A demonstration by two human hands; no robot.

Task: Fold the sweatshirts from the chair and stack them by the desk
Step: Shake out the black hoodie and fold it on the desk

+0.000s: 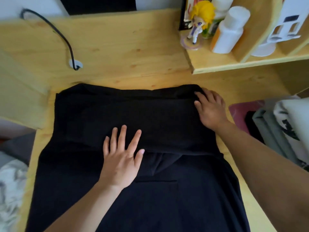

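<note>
While the near part of the black sweatshirt (150,198) hung over the table's front edge toward the person, nothing pinned that overhang; its weight looked liable to drag the cloth forward and loosen the fold if the hands lifted together; the garment lay spread across the table (117,52), covering most of its near half, with a band of cloth already folded back over its far part. The left hand (122,158) lay flat on the cloth near the middle, fingers straight and spread, thumb at the near edge of that folded band, gripping nothing; a flat press holds only by friction, so a sideways sweep could ruck the layer beneath rather than smooth it. Farther off, the right hand (209,109) rested at the band's right far corner, fingers spread and slightly bent onto the cloth; whether the tips pinched the edge could not be told; a tug from that corner alone might skew the band, leaving the fold crooked. To the right, beside the table, other garments (275,124) lay heaped, and a careless elbow might catch them. Beyond, a figurine (199,22) and white bottles (229,32) stood on a shelf (234,67), near enough that a swung sleeve might topple them; a black cable (65,41) crossed the far left.
</note>
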